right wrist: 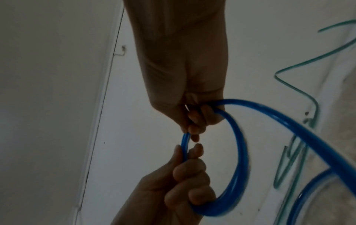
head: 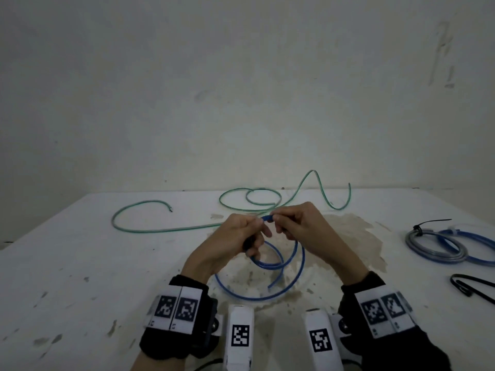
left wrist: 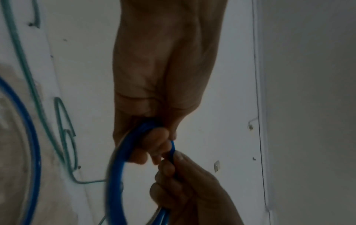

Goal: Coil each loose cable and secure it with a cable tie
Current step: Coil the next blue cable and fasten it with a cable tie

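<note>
**Blue cable half-coiled between two hands**

Blue tubing, the blue cable (head: 267,266), hung in loops between both hands above the middle of the white bench (head: 80,263), nearer its front edge than its back. The left hand (head: 235,236) curled its fingers round the gathered turns, while the right hand (head: 302,226) pinched a short arched stretch of the same cable between thumb and fingertips. The two grips sat just beside each other, that stretch running left to right between them. Below, the widest loop sagged to the bench and one free end trailed toward the front edge, so the uncoiled length lay beneath and in front of the hands, about as close to one hand as the other. By that judgement, the next turn would have to be drawn up from there.

A green cable (head: 160,228) sprawled loose along the back edge. Toward the right edge lay a grey and blue bundle (head: 439,247) already bound with a black tie, and a spare black cable tie (head: 466,285) near the front right corner. No containers showed.
</note>
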